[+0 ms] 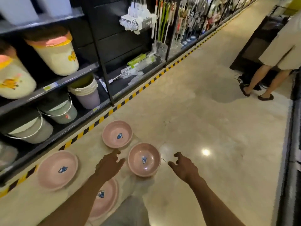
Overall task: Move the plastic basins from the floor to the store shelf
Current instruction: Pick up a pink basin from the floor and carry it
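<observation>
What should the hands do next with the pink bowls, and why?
Probably close both hands on the basin between them. The left hand and right hand are open on either side of it, not touching, and it sits on the floor.

Pink basin with blue label between the fingers; yellow-and-black striped tape beyond the fingertips; beige glossy floor beneath.

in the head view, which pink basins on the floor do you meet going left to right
Large basin by the striped tape → basin partly under the left forearm → far basin near the shelf → small basin between the two hands.
</observation>
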A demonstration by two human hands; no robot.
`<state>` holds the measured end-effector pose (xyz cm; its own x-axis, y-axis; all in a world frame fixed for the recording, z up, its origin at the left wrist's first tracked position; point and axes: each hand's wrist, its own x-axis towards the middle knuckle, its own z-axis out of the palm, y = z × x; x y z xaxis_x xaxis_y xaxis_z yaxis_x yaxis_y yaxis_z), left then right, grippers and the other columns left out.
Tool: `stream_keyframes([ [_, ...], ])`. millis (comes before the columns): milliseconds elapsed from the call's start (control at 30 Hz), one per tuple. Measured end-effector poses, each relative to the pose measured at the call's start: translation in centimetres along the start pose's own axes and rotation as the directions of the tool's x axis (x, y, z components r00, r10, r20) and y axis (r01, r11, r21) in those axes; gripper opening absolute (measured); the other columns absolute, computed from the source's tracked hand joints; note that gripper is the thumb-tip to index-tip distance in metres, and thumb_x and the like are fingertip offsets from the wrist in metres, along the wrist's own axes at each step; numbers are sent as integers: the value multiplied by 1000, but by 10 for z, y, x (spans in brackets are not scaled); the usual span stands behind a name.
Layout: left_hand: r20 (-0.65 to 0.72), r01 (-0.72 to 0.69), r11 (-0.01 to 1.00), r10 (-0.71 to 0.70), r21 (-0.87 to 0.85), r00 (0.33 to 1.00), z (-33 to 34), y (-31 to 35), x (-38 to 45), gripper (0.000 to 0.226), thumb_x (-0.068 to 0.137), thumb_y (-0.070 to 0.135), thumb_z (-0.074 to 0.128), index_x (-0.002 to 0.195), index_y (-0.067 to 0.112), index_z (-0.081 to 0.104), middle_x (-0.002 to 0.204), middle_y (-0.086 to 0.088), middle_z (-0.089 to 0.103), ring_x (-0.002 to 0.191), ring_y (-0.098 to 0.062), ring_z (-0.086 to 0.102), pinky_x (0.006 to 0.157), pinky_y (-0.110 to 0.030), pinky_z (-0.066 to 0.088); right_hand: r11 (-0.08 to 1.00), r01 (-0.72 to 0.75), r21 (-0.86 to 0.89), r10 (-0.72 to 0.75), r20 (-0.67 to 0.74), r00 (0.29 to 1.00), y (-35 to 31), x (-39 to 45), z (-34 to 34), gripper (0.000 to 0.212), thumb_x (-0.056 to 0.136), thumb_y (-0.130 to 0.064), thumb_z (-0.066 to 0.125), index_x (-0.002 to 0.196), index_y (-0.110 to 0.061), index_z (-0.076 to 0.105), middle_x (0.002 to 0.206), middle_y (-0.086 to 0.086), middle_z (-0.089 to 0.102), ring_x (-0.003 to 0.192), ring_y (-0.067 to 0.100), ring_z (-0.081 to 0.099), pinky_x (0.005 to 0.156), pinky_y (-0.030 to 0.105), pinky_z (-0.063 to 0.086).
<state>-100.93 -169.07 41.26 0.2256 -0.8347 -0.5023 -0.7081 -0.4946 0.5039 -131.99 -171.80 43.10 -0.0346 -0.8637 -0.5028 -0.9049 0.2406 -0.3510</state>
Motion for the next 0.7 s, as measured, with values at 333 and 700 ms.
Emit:
stream_keyframes([
  [333, -37, 280, 931, -297, -235, 954, 13, 17, 96, 47, 91, 53, 62, 130, 29, 55, 117, 0, 65, 102, -21, 61, 82, -29, 44, 959, 216, -181, -175, 220, 960, -62, 169, -28, 59, 89, -58, 54, 137, -26, 46, 121, 0, 67, 110, 24, 64, 82, 33, 47],
  [700, -42, 495, 785, -547, -372, 836, 76, 10, 208, 44, 90, 53, 63, 127, 29, 57, 119, -3, 70, 114, -30, 64, 96, -38, 48, 899, 360, -250, -229, 431, 873, -68, 376, 6, 57, 91, -53, 58, 138, -24, 44, 107, -1, 72, 102, 25, 64, 78, 35, 46],
])
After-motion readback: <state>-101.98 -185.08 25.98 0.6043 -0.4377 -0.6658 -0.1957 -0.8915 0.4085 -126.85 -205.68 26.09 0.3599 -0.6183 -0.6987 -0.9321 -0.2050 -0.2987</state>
